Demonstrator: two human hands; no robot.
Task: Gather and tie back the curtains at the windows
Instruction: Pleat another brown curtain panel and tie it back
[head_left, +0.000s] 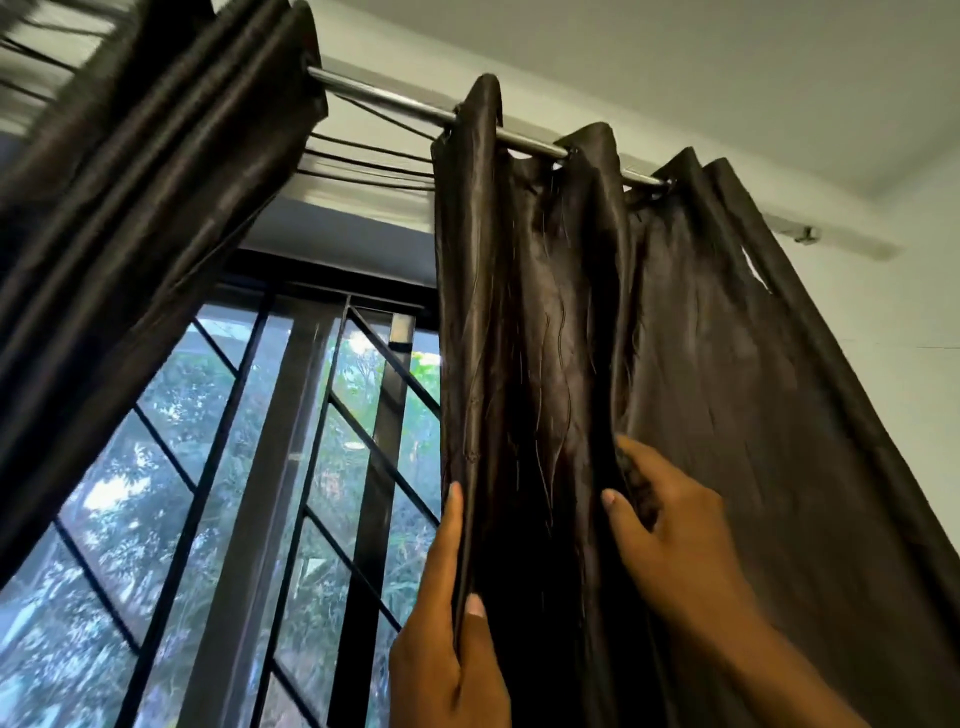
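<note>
Gathering the right curtain (649, 332), we pinched its left edge with the left hand (447, 639); the right hand (670, 525) clutched a soft, slippery (satin-like) fold.

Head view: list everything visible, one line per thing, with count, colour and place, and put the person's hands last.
glossy dark brown curtain panel on the right: one, dark brown, hanging in folds from the rod, partly spread.
bunched dark brown curtain panel on the left: one, dark brown, upper left, gathered.
shiny metal curtain rod: one, silver, running across the top.
black diagonal window grille: one, black, behind the curtains, green trees beyond the glass.
white wall: one, white, far right.
left hand: one, pinching the right panel's inner edge.
right hand: one, fingers curled into a fold of the same panel.
</note>
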